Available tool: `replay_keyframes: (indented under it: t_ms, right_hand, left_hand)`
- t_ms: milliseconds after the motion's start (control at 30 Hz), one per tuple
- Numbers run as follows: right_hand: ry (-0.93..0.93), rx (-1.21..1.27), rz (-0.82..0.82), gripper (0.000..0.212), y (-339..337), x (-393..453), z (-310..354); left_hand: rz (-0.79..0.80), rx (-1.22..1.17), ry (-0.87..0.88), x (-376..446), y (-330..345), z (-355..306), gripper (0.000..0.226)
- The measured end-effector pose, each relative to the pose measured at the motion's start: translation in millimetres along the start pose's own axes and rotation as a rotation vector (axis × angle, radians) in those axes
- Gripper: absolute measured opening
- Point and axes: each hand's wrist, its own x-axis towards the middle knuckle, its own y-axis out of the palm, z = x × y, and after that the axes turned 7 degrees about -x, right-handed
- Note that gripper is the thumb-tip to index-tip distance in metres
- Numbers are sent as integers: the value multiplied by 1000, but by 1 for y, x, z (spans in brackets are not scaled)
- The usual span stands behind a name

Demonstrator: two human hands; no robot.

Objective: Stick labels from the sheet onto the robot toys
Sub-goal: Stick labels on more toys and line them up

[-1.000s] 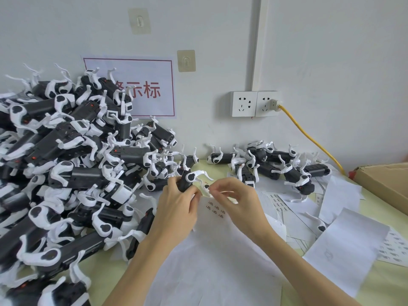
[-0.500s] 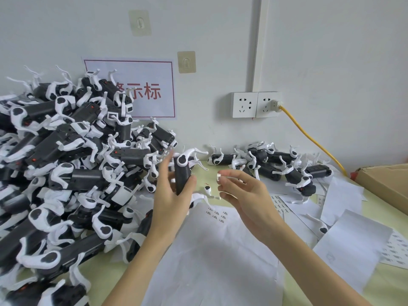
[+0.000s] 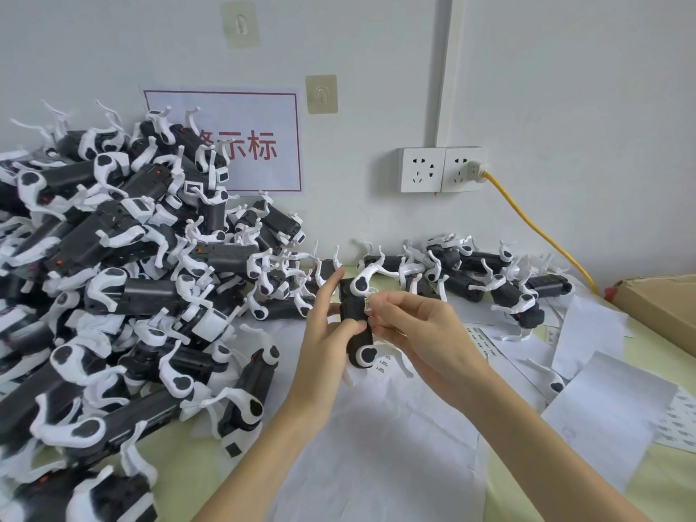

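Robot toys heap (image 3: 113, 280) at the bench's left; one toy (image 3: 356, 322), raised from the label sheet (image 3: 376, 438) a moment ago, now stands upright in the closed left hand (image 3: 324, 333). The right hand (image 3: 418, 333) pinches a small label (image 3: 367, 304) against its black side, so sticking looks underway.

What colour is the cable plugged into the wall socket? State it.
Yellow cable, plugged into the right-hand socket; head view.
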Motion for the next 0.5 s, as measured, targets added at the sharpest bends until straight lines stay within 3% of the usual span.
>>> replay_keyframes:
  t_ms: [167,500]
  right_hand:
    - [14,11,-11,24,-1,0,2]
    - [2,-2,5,16,0,-3,7]
  left_hand:
    - [39,-19,-7,1,-1,3,73]
    - [64,-54,-5,2,-2,3,67]
